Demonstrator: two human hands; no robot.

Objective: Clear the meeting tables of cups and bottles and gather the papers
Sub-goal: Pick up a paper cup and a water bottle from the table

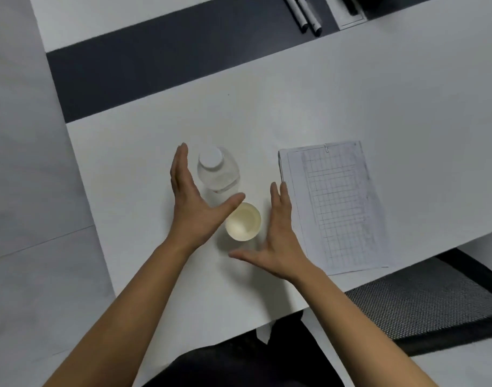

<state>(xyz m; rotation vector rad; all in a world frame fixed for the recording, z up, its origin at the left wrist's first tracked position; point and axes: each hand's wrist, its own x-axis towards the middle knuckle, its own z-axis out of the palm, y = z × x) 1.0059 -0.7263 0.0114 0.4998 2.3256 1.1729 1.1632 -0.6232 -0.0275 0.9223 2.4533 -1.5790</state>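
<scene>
On the white tabletop [267,113] a clear, white-capped bottle [218,171] stood upright just behind a paper cup [243,222] with a pale inside; what either held could not be told. The left grip [191,208], fingers straight, flanked the bottle. The right grip [281,241], equally spread and holding nothing, hovered beside the cup. Gridded papers [337,205] lay to the right.

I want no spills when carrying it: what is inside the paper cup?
The paper cup shows only its pale inner wall and bottom, seemingly empty. The left hand's thumb covers part of the rim.
</scene>
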